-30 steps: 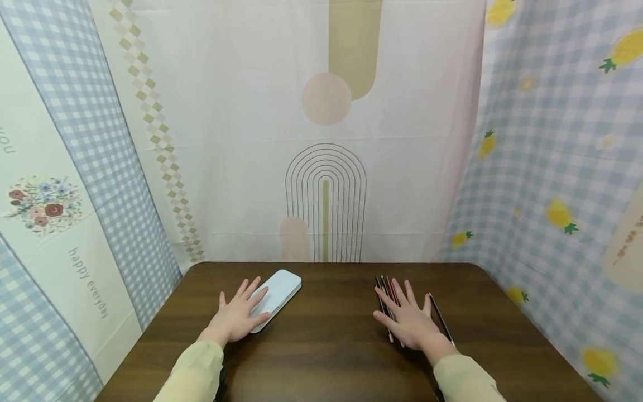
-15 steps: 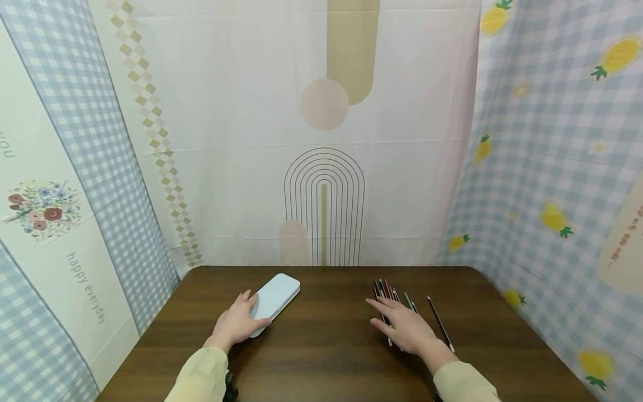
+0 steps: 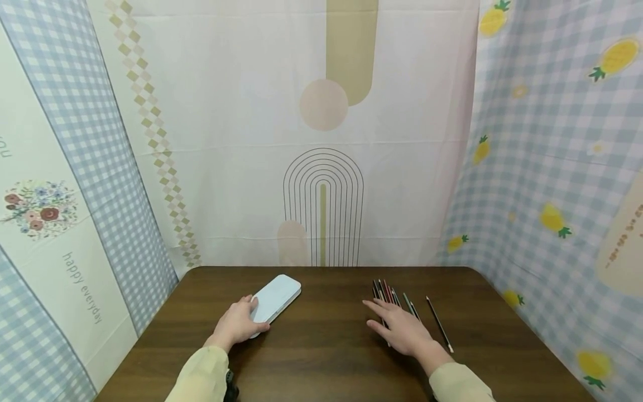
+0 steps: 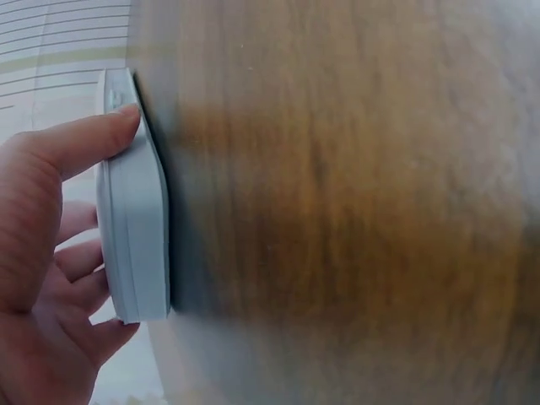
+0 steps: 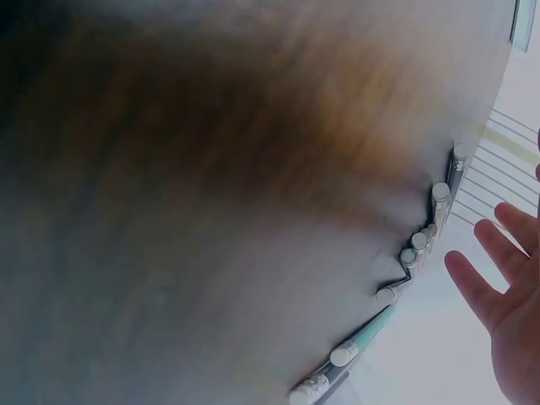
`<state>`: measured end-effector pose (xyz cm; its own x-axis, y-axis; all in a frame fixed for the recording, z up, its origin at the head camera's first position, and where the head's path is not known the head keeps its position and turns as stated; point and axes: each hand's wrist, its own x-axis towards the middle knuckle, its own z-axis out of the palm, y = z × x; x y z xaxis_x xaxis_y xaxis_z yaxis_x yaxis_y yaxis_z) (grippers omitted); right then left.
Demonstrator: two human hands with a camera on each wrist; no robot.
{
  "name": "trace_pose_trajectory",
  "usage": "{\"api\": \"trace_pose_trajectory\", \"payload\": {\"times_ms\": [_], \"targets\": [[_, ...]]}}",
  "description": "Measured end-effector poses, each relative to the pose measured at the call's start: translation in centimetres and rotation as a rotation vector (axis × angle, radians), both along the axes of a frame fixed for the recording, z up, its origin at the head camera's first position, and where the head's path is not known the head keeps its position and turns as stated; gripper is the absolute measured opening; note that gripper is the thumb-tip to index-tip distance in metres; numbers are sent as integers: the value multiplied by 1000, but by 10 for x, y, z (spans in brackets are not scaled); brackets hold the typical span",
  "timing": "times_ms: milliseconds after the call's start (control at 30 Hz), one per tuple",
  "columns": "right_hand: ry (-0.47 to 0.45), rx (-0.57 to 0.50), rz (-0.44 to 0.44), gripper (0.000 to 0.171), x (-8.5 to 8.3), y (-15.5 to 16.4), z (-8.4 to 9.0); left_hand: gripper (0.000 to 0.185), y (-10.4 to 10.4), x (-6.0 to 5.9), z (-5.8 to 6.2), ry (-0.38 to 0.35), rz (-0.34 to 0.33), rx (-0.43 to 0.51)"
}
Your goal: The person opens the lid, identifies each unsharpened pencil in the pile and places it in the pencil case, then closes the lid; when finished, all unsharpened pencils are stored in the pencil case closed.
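Observation:
My left hand [image 3: 235,324] grips the near end of a flat, light blue pencil case [image 3: 277,295] at the left of the table. In the left wrist view, the thumb presses one long side of the case [image 4: 142,228] while curled fingers reach round the other. Over several pencils [image 3: 388,291] at the right, my right hand [image 3: 403,330] is held with fingers extended, hiding their near parts. In the right wrist view, that hand [image 5: 513,304] shows a gap to the white-ended pencils [image 5: 419,241] and holds nothing.
One dark pencil [image 3: 440,325] lies apart, right of the right hand. The brown wooden table [image 3: 321,335] has rounded far corners. A patterned white curtain [image 3: 241,139] hangs behind it, with checked cloths [image 3: 547,167] at the sides.
My left hand has gone from spread fingers over the case to gripping its near end. My right hand's spread fingers have drawn closer together and it has shifted slightly left, uncovering more pencils.

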<state>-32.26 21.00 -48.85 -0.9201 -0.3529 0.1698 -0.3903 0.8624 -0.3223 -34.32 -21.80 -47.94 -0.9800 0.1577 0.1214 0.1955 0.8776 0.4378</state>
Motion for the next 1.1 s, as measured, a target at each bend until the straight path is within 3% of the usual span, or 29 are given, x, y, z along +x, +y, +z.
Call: {"api": "trace_pose_trajectory", "payload": {"times_ms": [567,800,1100], "targets": [[19,17,52,55,0,-15,3,76,8,1,8,-58,-200,24],[33,1,97,55,-4,-34,5,78,15,1,14,-82,-332,-23],[6,16,148,65,-6,-59,3,80,12,3,13,-117,-375,-22]]}}
